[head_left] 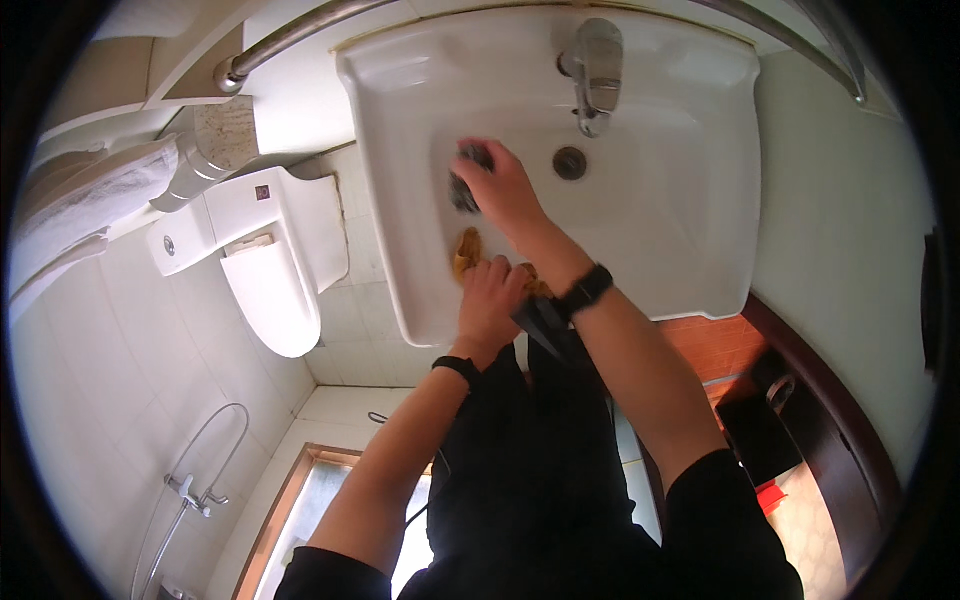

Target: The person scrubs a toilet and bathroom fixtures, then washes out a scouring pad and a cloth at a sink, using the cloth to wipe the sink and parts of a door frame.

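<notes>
My right hand (503, 188) reaches over the left part of the white sink (660, 240), its fingers closed around a dark grey, rough-looking clump (463, 194). Motion blurs the clump, so its kind is unclear. Lower down, near the sink's front edge, my left hand (490, 303) presses on a tan-brown, soft-looking item (467, 254). This item shows on both sides of the left fingers, which cover its middle. Next to its right end, a dark grey flap (541, 322) hangs by the front rim; whether the two are joined I cannot tell.
A chrome faucet (598, 80) stands at the sink's back, above the round drain (570, 163). Metal rails (290, 42) run beyond the sink. To the left are a white toilet (265, 290) and a hanging towel (95, 205). Dark cabinetry (815, 410) stands at the lower right.
</notes>
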The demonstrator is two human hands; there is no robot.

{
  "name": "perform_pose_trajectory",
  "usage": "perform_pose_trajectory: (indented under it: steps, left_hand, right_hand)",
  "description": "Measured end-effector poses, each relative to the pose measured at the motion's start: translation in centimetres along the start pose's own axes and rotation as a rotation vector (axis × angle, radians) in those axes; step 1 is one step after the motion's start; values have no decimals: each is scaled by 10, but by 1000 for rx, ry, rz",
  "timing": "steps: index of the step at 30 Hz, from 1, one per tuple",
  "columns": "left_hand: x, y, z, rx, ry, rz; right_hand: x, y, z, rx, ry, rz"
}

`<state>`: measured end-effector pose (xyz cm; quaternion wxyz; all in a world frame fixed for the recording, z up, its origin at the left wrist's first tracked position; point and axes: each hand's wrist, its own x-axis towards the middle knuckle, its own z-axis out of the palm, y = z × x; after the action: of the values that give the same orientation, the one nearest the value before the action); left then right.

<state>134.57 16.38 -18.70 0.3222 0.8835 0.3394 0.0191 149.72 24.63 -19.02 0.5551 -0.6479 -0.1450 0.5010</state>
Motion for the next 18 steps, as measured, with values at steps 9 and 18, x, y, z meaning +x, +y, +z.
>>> perform_pose_trajectory:
  steps: [9,18]
  left_hand:
    - [-5,-4,9,-157,-53,-28]
    - [5,-8,10,-167,3,21]
  right_hand:
    - [39,-45,41,-25,110,-65]
    - [-119,65,-93,-964,27,-128]
